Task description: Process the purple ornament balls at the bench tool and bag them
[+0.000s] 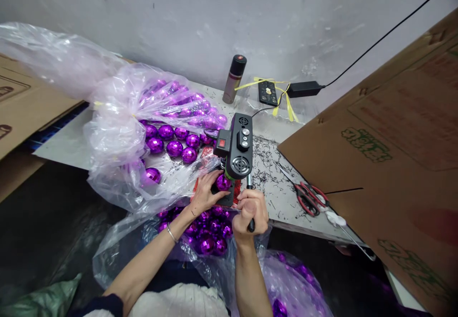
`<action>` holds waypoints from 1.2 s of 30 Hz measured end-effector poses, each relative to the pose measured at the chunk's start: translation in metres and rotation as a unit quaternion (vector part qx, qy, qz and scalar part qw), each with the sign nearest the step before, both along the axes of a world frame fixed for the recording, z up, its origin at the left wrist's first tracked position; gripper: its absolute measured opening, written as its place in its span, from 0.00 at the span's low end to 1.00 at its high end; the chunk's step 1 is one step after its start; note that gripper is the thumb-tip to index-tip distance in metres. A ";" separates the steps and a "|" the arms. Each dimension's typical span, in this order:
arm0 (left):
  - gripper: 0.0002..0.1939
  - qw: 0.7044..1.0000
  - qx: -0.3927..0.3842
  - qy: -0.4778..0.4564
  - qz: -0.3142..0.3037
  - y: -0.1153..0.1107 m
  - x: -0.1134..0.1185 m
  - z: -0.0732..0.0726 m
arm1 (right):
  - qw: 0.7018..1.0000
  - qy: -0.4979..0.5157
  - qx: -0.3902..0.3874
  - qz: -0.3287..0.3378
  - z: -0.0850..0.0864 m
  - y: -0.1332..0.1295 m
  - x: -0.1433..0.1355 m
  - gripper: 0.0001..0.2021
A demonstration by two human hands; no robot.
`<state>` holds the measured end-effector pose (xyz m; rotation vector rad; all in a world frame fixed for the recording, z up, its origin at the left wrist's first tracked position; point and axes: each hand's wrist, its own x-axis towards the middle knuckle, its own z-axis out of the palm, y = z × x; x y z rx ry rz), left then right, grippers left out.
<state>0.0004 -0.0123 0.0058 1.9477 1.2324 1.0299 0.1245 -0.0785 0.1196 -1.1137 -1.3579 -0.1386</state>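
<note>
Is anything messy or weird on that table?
Yes. Lots of thin black bits are scattered across the table, between the black machine and the red-handled scissors. They look odd because they're strewn every which way, like spilled litter; I can't tell what they are.

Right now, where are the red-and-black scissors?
In the head view, the scissors lie right of centre on the worktable, beside the large cardboard box and to the right of the right hand.

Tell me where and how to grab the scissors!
Hold the scissors by their looped handles, probably coming from the near edge of the table: those loops lie nearer it, while the blades point away, and the box stands close on the right.
</note>
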 end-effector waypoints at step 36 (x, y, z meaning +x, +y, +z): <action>0.33 1.000 0.022 -0.010 0.008 -0.001 0.006 -0.004 | 0.996 0.000 0.086 -0.002 -0.054 0.015 -0.005 0.19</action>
